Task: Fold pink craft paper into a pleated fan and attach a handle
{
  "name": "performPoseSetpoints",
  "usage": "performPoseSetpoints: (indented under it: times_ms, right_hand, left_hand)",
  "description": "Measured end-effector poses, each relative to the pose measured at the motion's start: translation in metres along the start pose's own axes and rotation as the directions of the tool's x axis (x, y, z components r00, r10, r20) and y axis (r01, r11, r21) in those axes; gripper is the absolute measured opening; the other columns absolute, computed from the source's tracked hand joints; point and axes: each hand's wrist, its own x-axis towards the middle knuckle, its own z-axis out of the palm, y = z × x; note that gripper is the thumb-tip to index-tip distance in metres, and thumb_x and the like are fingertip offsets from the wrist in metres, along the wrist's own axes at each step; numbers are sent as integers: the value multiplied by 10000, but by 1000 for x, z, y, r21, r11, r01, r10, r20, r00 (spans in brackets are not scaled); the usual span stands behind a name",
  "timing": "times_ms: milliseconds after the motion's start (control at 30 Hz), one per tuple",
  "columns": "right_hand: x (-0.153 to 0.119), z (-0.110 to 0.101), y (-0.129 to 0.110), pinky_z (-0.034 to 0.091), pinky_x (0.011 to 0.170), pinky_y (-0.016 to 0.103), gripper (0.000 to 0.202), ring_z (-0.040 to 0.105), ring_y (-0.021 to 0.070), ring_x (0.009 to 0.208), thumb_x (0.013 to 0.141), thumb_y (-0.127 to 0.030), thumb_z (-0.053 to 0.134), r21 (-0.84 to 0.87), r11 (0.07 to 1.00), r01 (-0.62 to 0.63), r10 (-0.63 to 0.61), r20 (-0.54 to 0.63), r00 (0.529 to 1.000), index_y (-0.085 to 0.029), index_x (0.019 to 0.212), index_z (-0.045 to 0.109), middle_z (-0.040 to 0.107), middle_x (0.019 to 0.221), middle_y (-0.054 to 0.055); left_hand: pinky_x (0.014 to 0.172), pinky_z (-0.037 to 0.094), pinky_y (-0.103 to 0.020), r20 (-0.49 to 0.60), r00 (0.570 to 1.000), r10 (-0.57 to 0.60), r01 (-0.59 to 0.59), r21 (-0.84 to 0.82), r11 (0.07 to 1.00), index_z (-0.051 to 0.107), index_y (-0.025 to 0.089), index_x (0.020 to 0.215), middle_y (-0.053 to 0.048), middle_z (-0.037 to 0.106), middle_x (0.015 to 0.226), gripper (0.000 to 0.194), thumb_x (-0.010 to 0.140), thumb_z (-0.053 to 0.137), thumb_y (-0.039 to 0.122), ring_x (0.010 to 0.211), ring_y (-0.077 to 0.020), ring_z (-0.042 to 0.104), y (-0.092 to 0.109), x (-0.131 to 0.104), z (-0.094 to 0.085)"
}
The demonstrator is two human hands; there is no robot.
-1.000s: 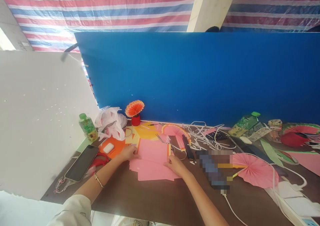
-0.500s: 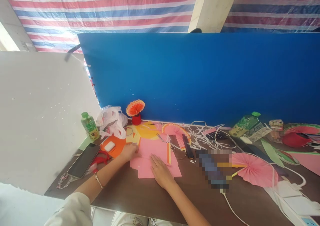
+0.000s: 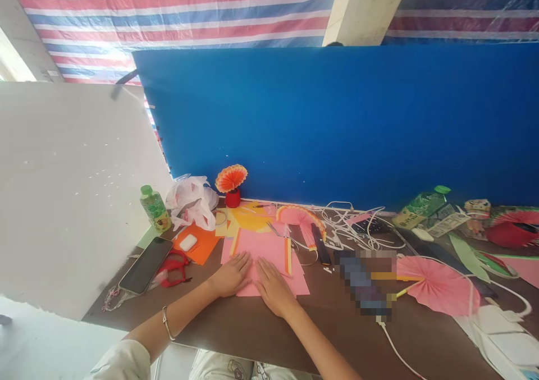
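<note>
A pink sheet (image 3: 261,242) with orange and yellow strips along its left and right edges lies on other pink sheets on the brown table. My left hand (image 3: 233,273) rests flat on the lower left part of the pink paper, fingers stretched out. Beside it, my right hand (image 3: 272,284) lies flat on the lower middle of the paper, its fingers pointing up and left. Neither hand grips anything. Scissors (image 3: 274,229) lie at the top edge of the sheet, next to a folded pink paper fan (image 3: 301,217).
Around the paper are an orange sheet (image 3: 206,250), a phone (image 3: 145,265), red-handled pliers (image 3: 173,270), a green bottle (image 3: 155,209), a plastic bag (image 3: 193,197) and a red-potted paper flower (image 3: 231,179). Rightward lie tangled white cables (image 3: 337,228) and a pink fan (image 3: 442,284).
My left hand has moved from the sheet's left edge down and right, closer to my right hand, and now lies flat. The view has shifted slightly.
</note>
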Motion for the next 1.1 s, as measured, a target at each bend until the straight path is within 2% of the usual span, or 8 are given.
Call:
performPoseSetpoints:
  times_ms: [200,300,367,500,633,800,967,1100]
  right_hand:
    - [-3,6,3,251,1085,403,541,227,199,1325,923,-389,247,-8,1000,19,-19,-4,1000,-152,1407,202,266,1440,87]
    - [-1,9,6,283,1067,417,514,269,213,1309,923,-351,260,-27,999,45,-46,-36,998,-135,1389,259,312,1419,108]
    - [3,9,10,322,1042,419,459,333,216,1276,923,-269,252,-49,996,80,-83,-68,994,-126,1349,344,385,1376,122]
    - [11,4,16,415,941,381,385,469,209,1147,893,-110,257,-120,985,122,-140,-155,978,-147,1159,532,542,1196,121]
    - [17,-7,14,442,769,349,277,540,203,876,860,-70,355,-218,970,104,-151,-213,965,-182,981,577,583,892,82]
    - [19,-17,9,385,724,336,248,499,200,780,821,-6,398,-349,930,117,-196,-199,960,-156,927,564,549,820,72]
    - [19,-17,8,367,657,316,250,489,195,729,815,8,398,-396,908,135,-212,-159,964,-149,918,565,547,797,67]
    - [19,-16,10,369,621,310,260,483,186,697,814,11,379,-421,896,144,-221,-138,966,-157,870,571,542,761,60]
  left_hand:
    - [1059,272,-424,28,1000,-1,2,-28,1000,241,52,1362,-201,294,1400,534,918,317,337,1321,-277,217,1,-2,3]
    - [1058,275,-416,24,1000,-3,4,-52,999,285,63,1343,-194,323,1388,476,922,310,282,1319,-262,234,-1,0,2]
    - [1043,304,-390,15,1000,-21,22,-86,996,371,101,1295,-165,397,1350,397,923,288,213,1293,-227,305,-3,4,-3]
    - [937,405,-310,46,997,-69,75,-163,984,560,178,1072,-79,577,1146,301,904,313,138,1121,-173,492,-6,16,-15]
    - [791,447,-296,114,983,-142,158,-145,977,608,209,976,-52,607,1016,220,848,440,145,975,-187,533,-8,24,-22]
    - [735,427,-309,159,985,-60,72,-76,995,579,186,1015,-77,589,969,281,753,530,97,910,-209,514,-13,27,-21]
    - [718,412,-310,157,988,-9,8,4,1000,575,148,919,-89,574,921,185,774,486,76,853,-203,508,-14,28,-18]
    - [696,410,-311,199,980,32,-42,50,998,555,137,927,-101,560,907,194,761,493,58,843,-211,504,-14,29,-16]
